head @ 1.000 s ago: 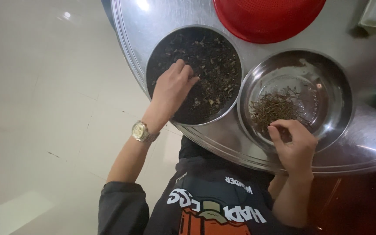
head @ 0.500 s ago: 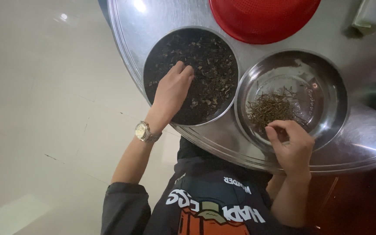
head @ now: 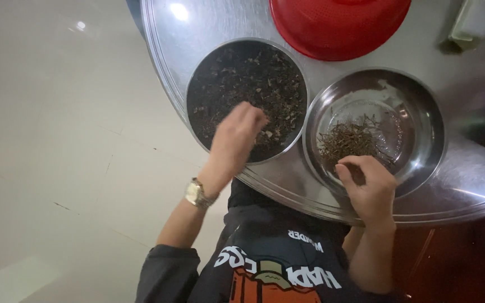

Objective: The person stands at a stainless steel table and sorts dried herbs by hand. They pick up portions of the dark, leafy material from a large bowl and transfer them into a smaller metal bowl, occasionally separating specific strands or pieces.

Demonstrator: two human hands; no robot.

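A round steel bowl [head: 197, 84] holds dark dried leaf bits. My left hand [head: 237, 137], with a gold watch [head: 197, 193] on the wrist, reaches into its near side, fingertips bunched together on the leaf bits. To the right, a shiny steel bowl [head: 422, 118] holds a small pile of thin brown stems [head: 352, 140]. My right hand [head: 369, 188] rests over this bowl's near rim, fingers curled closed beside the pile. What lies inside those fingers is hidden.
Both bowls sit on a large round steel tray [head: 164, 45] whose edge curves past my body. A red plastic basin [head: 338, 25] stands at the far side. A pale box [head: 470, 22] lies at the top right. Pale tiled floor [head: 57, 140] lies to the left.
My left hand has drawn back toward the near edge of the leaf bowl, and its fingers have bunched together. My right hand stays at the stem bowl's rim.
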